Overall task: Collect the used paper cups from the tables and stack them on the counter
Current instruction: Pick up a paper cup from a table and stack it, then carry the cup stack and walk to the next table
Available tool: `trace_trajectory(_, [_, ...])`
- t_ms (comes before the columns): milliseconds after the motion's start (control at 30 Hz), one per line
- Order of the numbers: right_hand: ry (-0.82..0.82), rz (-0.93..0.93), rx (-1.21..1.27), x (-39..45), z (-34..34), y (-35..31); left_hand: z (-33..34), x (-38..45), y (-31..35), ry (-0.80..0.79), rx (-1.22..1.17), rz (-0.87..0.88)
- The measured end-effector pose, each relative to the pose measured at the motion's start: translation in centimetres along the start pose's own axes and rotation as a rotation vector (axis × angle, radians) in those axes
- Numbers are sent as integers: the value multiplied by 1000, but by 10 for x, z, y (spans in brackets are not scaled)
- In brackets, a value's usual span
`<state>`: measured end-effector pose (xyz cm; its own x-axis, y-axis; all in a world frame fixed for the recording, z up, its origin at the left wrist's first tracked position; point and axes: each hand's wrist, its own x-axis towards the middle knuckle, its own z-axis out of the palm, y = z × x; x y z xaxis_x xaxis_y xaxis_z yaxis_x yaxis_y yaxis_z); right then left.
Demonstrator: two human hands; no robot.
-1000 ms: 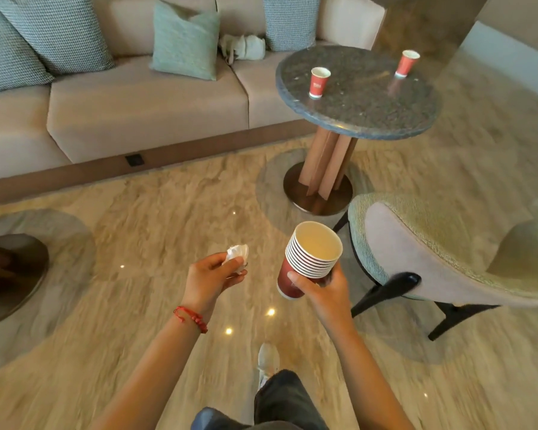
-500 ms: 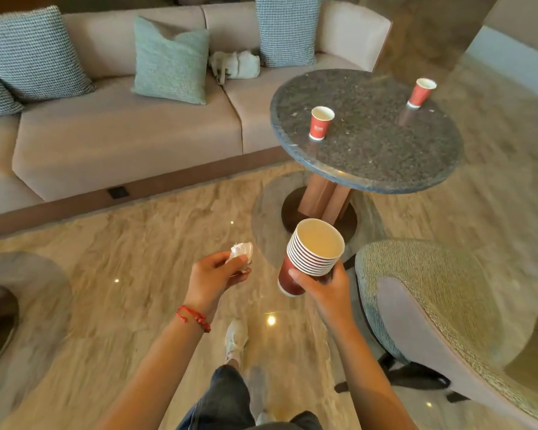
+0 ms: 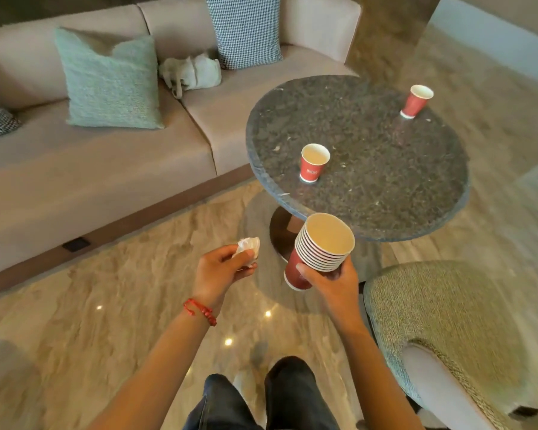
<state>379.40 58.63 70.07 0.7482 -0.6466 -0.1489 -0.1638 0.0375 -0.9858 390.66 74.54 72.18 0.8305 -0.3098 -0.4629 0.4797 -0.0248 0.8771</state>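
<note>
Cups nested in a red stack [image 3: 319, 251] sit tilted in the right hand [image 3: 333, 282], whose fingers [image 3: 302, 270] curl round its lower wall. Beyond those fingers, two single red cups stand upright on the round stone worktop [image 3: 385, 187]: the near cup [image 3: 313, 162] and, well apart, the far cup [image 3: 416, 101]. Beside the stack, the left hand [image 3: 219, 271] pinches a crumpled white tissue [image 3: 248, 246].

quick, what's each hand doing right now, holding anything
Left hand: pinches a crumpled white tissue.
Right hand: grips the stack of paper cups near its base.
</note>
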Motion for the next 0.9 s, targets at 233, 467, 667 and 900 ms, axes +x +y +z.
trace_trajectory(233, [63, -22, 35, 101, 4, -9, 42, 92, 28, -3, 29, -42])
trace_trajectory(467, [119, -52, 44, 201, -1, -26, 86, 172, 65, -27, 68, -55])
trace_trajectory(667, [171, -41, 30, 261, 3, -33, 102, 215, 84, -26, 74, -72])
trace_trajectory(900, [234, -41, -11, 300, 17, -27, 102, 264, 99, -79, 137, -117])
